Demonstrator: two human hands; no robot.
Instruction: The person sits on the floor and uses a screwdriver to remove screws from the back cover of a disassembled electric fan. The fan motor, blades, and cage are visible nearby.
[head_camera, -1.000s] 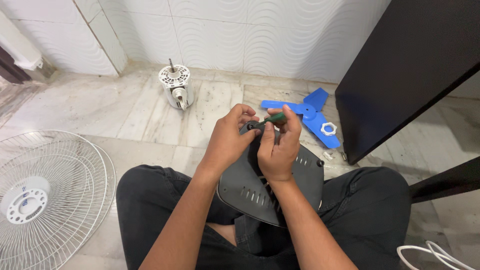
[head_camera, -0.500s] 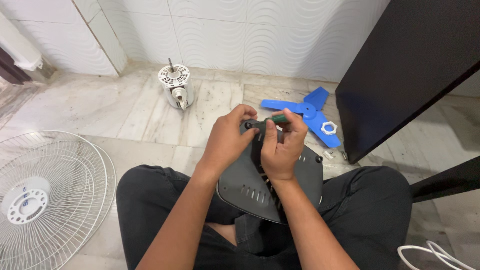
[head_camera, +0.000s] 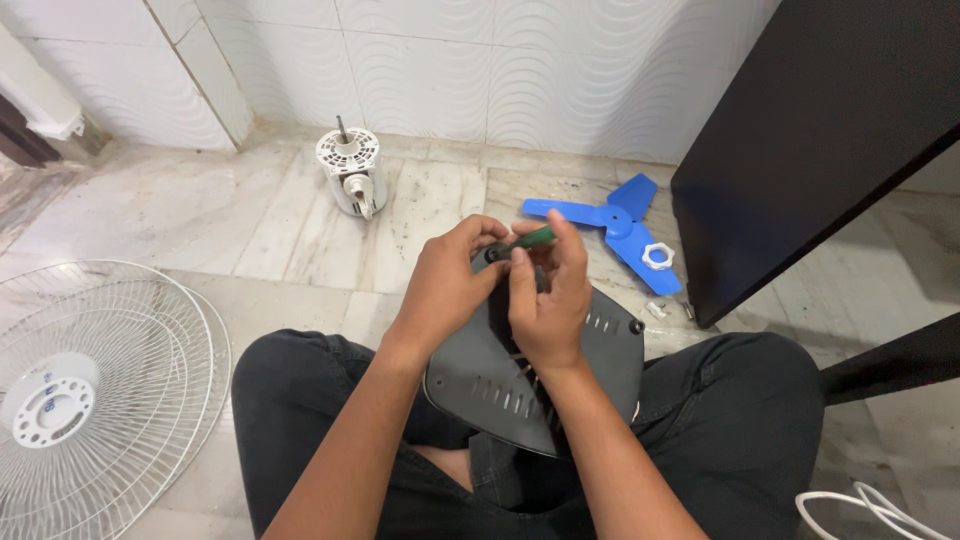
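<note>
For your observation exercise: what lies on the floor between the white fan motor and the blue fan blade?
In the head view, only bare marble floor lies between the fan motor and blue blade.

Your left hand (head_camera: 445, 285) and right hand (head_camera: 548, 300) meet above your lap, forearms angled inward, fingers curled tight, fingertips touching.

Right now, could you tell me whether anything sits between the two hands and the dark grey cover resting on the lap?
Nothing visible does. The left hand and right hand both close on a green-handled tool at the upper edge of the dark grey cover, and both appear to rest against it. The blue fan blade lies apart on the floor.
</note>
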